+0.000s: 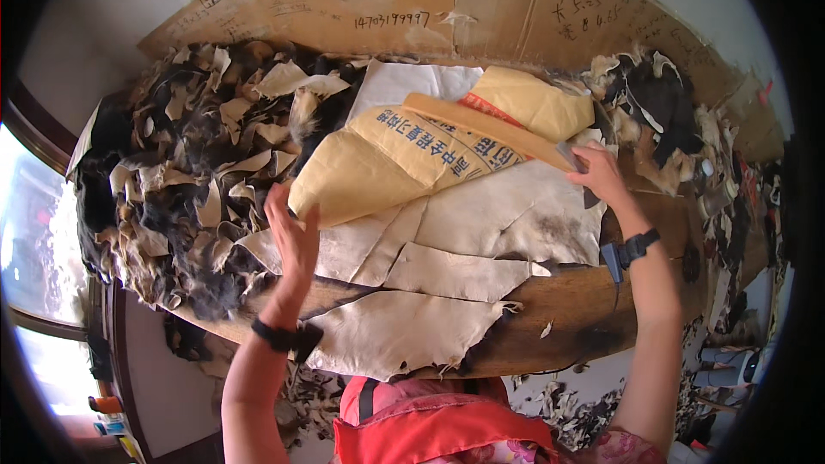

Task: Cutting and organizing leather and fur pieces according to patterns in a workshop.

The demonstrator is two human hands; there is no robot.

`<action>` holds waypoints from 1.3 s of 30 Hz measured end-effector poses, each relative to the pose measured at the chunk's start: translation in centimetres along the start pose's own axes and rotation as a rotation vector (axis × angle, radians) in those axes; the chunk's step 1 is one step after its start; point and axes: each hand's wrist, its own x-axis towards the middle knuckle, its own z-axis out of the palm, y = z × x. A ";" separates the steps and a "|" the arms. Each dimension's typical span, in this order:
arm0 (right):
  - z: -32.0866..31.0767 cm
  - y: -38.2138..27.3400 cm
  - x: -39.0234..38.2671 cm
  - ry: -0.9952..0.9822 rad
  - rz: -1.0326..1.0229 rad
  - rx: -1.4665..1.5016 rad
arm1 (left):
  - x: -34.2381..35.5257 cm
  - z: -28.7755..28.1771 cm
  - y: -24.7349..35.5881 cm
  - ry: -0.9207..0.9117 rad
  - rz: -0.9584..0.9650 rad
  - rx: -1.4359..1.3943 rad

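Note:
A yellow-tan paper piece [361, 167] with blue print and a red band lies over pale hide pieces [550, 206]; it looks cut from a sack. At its lower left corner, my left hand [294, 228] has the paper's edge between fingers and thumb. My right hand [600, 174] is closed on the near right end of a flat wooden strip [481, 125], which slants across the paper. A grey piece shows at that end of the strip; a dark pointed thing under the hand is too hidden to name. Nearer me lie two more cut hide pieces [412, 326].
Piled fur and hide scraps [198, 163] cover the table's left side, with more scraps [653, 103] at the right. A cardboard panel [344, 9] stands along the back. The wooden tabletop [550, 292] shows near its front edge. Scraps litter the floor.

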 end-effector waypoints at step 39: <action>-3.4 10.8 -22.1 0.606 0.678 -0.103 | 2.8 -3.5 -0.5 -0.578 -0.656 -0.755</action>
